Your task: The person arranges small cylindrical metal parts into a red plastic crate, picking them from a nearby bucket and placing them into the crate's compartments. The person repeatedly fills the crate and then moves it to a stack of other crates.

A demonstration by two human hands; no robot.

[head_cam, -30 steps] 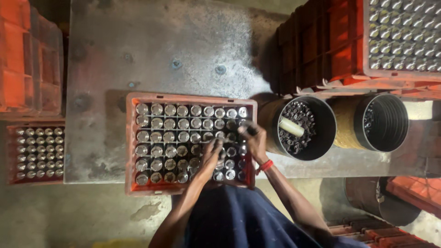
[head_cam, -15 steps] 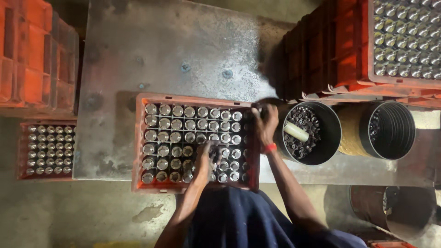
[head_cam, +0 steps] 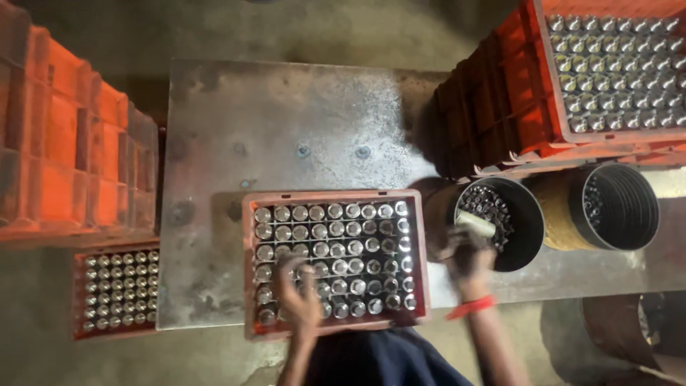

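Two bare hands are working over a grey scuffed metal table [head_cam: 286, 129], seen from above. Left hand [head_cam: 299, 299] is lying palm-down on the rows of small shiny metal cylinders [head_cam: 336, 243] that are standing upright, ends facing the camera, in a red plastic compartment crate [head_cam: 333, 196]; fingers are curled loosely over the near-left rows, but can't tell if it's pinching any piece. Crate is sitting at the table's near edge, long axis running left-right, approx. square to the edge. Right hand [head_cam: 468, 257], w/ a red band on the wrist [head_cam: 470, 307], is hovering at the rim of a black round bucket [head_cam: 527, 236] w/ dark small parts inside, just right of the crate; it's blurred, fingers look closed round a pale short cylinder [head_cam: 475, 224] that's lying tilted, long axis running up-left to down-right. A second black round bucket [head_cam: 618, 207] is standing beside the first. Behind them a stack of red crates [head_cam: 514, 114] is holding more shiny pieces; a similar filled red crate [head_cam: 114, 289] is sitting low at left, beside tall empty red crates [head_cam: 71, 143].
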